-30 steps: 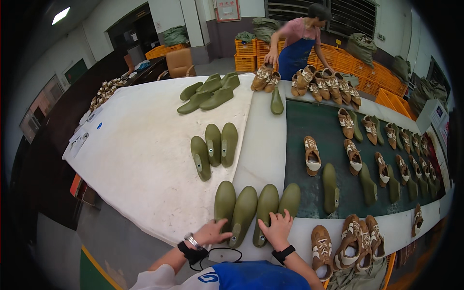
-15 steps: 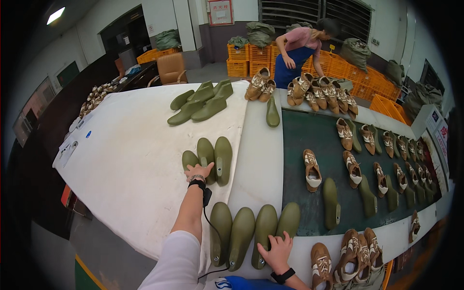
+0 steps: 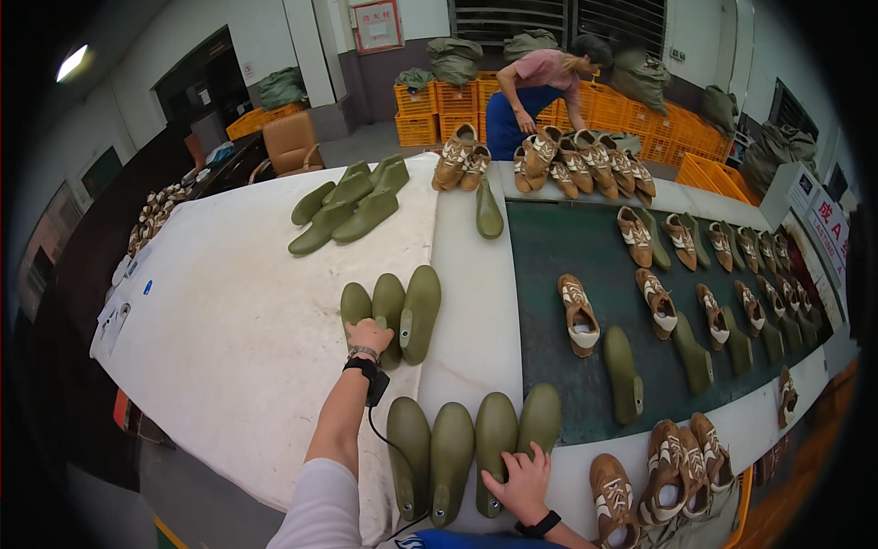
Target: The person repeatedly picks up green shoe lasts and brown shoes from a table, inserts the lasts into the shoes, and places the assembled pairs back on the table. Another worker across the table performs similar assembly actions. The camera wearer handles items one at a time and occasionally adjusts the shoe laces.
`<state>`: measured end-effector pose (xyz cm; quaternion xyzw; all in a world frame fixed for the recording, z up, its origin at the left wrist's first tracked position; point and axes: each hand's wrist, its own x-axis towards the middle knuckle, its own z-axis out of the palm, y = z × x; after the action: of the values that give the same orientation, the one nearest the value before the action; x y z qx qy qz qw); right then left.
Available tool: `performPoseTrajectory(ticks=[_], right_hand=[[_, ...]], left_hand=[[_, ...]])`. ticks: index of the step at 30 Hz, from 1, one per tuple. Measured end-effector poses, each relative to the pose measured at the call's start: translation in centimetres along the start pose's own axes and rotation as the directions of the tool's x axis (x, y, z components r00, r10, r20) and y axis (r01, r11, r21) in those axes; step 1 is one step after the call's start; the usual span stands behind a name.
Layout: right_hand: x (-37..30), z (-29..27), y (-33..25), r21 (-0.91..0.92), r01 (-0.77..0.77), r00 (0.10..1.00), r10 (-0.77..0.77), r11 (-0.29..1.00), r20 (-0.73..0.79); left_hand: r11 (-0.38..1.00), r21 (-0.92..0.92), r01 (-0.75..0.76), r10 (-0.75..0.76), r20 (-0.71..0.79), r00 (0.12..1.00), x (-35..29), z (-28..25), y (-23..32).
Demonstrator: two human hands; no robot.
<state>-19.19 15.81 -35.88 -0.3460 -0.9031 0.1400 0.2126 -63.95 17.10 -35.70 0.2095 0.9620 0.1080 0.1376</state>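
Our left hand (image 3: pixel 370 335) reaches out across the white bench (image 3: pixel 229 339) and lies, fingers loosely curled, on the heel ends of three green lasts (image 3: pixel 391 311) that stand side by side, touching. Whether it grips one or only rests there we cannot tell. Our right hand (image 3: pixel 521 478) sits close to us with fingers spread flat over the near row of four lasts (image 3: pixel 471 448), pressing on the two at the right, holding none.

We judge the lasts to be solid moulded forms: stiff, smooth, fairly heavy for their bulk, not fragile. The rounded toe looks slippery, so the blunt heel end or the narrow waist seems the surer place to take hold, with fingers wrapped around the sides.

More green lasts (image 3: pixel 352 206) lie in a loose group at the far end of the bench. On the dark belt (image 3: pixel 549 247) to our right lie tan shoes (image 3: pixel 578 314) and single lasts, well apart. At the far end another person (image 3: pixel 540 91) bends over a cluster of shoes, with orange crates (image 3: pixel 439 110) behind.
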Motion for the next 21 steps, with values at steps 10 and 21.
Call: performPoseTrajectory(ticks=[10, 21], right_hand=[[0.2, 0.4, -0.2, 0.033, -0.008, 1.0, 0.007, 0.999, 0.021], [0.5, 0.5, -0.3, 0.016, -0.016, 0.999, 0.016, 1.0, 0.035]], left_hand=[[0.973, -0.106, -0.203, 0.192, -0.1, 0.976, -5.5, 2.9, 7.3], [0.907, 0.067, -0.416, 0.417, -0.28, 0.865, -5.9, 4.9, 9.7]])
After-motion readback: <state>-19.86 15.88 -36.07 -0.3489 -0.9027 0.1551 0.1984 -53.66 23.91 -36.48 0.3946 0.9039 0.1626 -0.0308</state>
